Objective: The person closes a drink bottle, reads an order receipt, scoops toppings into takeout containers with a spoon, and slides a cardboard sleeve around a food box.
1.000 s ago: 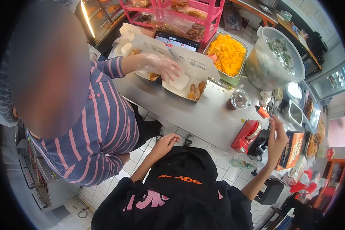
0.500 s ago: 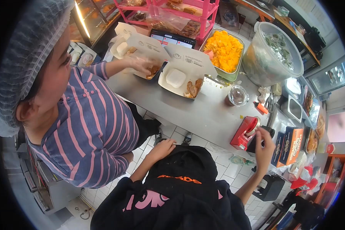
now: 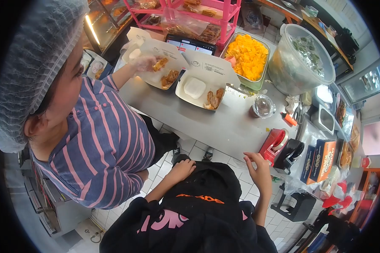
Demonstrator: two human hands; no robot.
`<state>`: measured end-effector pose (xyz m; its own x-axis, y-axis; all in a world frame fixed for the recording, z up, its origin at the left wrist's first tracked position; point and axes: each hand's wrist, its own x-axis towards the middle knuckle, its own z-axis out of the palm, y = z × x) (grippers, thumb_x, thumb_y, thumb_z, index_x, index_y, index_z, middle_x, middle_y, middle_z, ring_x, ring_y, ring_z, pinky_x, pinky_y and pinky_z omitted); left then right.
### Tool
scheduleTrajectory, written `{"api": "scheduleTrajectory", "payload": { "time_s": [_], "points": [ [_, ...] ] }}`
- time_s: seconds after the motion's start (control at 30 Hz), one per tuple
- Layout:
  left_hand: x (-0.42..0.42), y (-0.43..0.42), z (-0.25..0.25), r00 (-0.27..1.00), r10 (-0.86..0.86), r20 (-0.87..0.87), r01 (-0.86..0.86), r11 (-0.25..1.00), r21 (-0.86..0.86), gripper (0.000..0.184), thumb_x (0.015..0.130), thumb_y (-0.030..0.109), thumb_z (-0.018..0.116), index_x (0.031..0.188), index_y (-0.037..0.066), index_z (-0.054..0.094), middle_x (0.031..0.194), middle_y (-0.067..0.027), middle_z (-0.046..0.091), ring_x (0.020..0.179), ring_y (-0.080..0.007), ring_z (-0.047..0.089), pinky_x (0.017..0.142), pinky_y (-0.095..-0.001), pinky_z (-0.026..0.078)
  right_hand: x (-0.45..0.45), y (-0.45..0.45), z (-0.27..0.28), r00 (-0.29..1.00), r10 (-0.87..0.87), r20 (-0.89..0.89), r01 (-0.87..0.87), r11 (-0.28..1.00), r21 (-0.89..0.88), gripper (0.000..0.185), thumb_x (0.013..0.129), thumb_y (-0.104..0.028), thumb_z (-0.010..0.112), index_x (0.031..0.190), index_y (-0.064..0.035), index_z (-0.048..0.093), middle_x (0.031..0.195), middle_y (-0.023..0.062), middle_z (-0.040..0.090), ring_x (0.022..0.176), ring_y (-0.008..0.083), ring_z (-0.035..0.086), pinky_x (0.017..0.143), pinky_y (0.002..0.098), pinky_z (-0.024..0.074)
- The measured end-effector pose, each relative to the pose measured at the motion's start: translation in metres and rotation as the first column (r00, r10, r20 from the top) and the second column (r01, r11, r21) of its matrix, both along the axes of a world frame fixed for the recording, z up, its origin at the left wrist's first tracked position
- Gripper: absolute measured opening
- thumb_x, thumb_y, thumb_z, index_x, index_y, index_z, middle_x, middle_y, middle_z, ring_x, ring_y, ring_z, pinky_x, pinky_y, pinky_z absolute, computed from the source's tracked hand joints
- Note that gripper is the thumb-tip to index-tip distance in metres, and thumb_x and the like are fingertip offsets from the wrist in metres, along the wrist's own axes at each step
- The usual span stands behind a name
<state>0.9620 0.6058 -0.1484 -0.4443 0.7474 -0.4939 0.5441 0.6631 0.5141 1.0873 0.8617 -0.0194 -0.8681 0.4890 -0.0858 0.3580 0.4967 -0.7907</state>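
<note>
My left hand (image 3: pixel 182 170) rests on the front of my black apron (image 3: pixel 211 179), its fingers lying flat. My right hand (image 3: pixel 259 169) is raised at the table's near edge, left of the red tape dispenser (image 3: pixel 273 143). Its thumb and fingertips are drawn together; whatever may be between them is too small to make out. Beside the red dispenser sits a black tape dispenser (image 3: pixel 289 152). An open takeaway box (image 3: pixel 198 99) on the table holds a white lidded tub (image 3: pixel 194 87) and fried chicken (image 3: pixel 214 98).
A co-worker's gloved hand (image 3: pixel 145 63) holds a chicken piece (image 3: pixel 160 64) over another open box (image 3: pixel 158 82). Behind are a tray of yellow food (image 3: pixel 247 57) and a large clear tub (image 3: pixel 278 69). A lidded cup (image 3: pixel 262 106) and scissors (image 3: pixel 299 114) lie to the right.
My right hand has moved left, away from the red tape dispenser. The dispenser sits slightly further right in view. The co-worker's hand has lifted a chicken piece from the box; my left hand stays put.
</note>
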Motion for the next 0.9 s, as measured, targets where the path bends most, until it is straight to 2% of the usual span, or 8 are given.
{"api": "scheduleTrajectory", "payload": {
  "time_s": [0.37, 0.43, 0.57, 0.63, 0.9],
  "points": [
    [0.004, -0.007, -0.011, 0.999, -0.011, -0.035, 0.013, 0.998, 0.057, 0.027, 0.089, 0.028, 0.045, 0.105, 0.006, 0.052, 0.094, -0.0158, 0.056, 0.085, -0.0335, 0.058, 0.073, -0.0435, 0.047, 0.003, -0.004, -0.011, 0.998, 0.05, 0.05, -0.049, 0.999, -0.024, 0.02, 0.084, -0.013, 0.057, 0.1, -0.0028, 0.059, 0.081, 0.0139, 0.061, 0.08, 0.0288, 0.057, 0.071, 0.0357, 0.0439],
    [0.004, -0.007, -0.011, 0.999, -0.009, -0.034, 0.011, 0.998, 0.056, 0.028, 0.089, 0.028, 0.045, 0.105, 0.006, 0.052, 0.094, -0.0157, 0.056, 0.085, -0.0335, 0.058, 0.073, -0.0435, 0.047, 0.004, -0.004, -0.013, 0.997, 0.071, 0.034, -0.073, 0.996, 0.052, 0.019, 0.083, -0.013, 0.058, 0.1, -0.0035, 0.06, 0.079, 0.0136, 0.061, 0.074, 0.0254, 0.06, 0.069, 0.0334, 0.0456],
    [0.004, -0.007, -0.011, 0.999, -0.01, -0.043, 0.012, 0.998, 0.056, 0.028, 0.089, 0.028, 0.045, 0.105, 0.006, 0.052, 0.094, -0.0157, 0.056, 0.085, -0.0332, 0.057, 0.072, -0.0438, 0.047, 0.006, -0.002, -0.012, 0.997, 0.053, 0.048, -0.055, 0.998, 0.042, 0.019, 0.083, -0.013, 0.058, 0.099, -0.0036, 0.06, 0.08, 0.0136, 0.061, 0.074, 0.0261, 0.059, 0.069, 0.034, 0.0454],
    [0.005, -0.007, -0.01, 0.999, -0.015, -0.046, 0.018, 0.999, 0.047, 0.028, 0.089, 0.028, 0.045, 0.106, 0.006, 0.052, 0.094, -0.0157, 0.055, 0.085, -0.0331, 0.057, 0.072, -0.0439, 0.047, 0.007, -0.001, -0.011, 0.995, 0.049, 0.091, -0.049, 0.999, -0.005, 0.021, 0.084, -0.015, 0.056, 0.101, -0.0021, 0.058, 0.085, 0.0145, 0.061, 0.083, 0.0297, 0.056, 0.072, 0.0362, 0.0437],
    [0.006, -0.008, -0.011, 0.997, -0.008, -0.077, 0.014, 0.997, 0.073, 0.028, 0.089, 0.028, 0.046, 0.105, 0.006, 0.052, 0.092, -0.0152, 0.056, 0.084, -0.0326, 0.058, 0.07, -0.0429, 0.048, 0.01, -0.001, -0.013, 0.994, 0.038, 0.106, -0.042, 0.999, 0.028, 0.021, 0.085, -0.015, 0.055, 0.101, -0.0026, 0.058, 0.086, 0.0142, 0.06, 0.085, 0.03, 0.056, 0.074, 0.0367, 0.0436]
  ]
}}
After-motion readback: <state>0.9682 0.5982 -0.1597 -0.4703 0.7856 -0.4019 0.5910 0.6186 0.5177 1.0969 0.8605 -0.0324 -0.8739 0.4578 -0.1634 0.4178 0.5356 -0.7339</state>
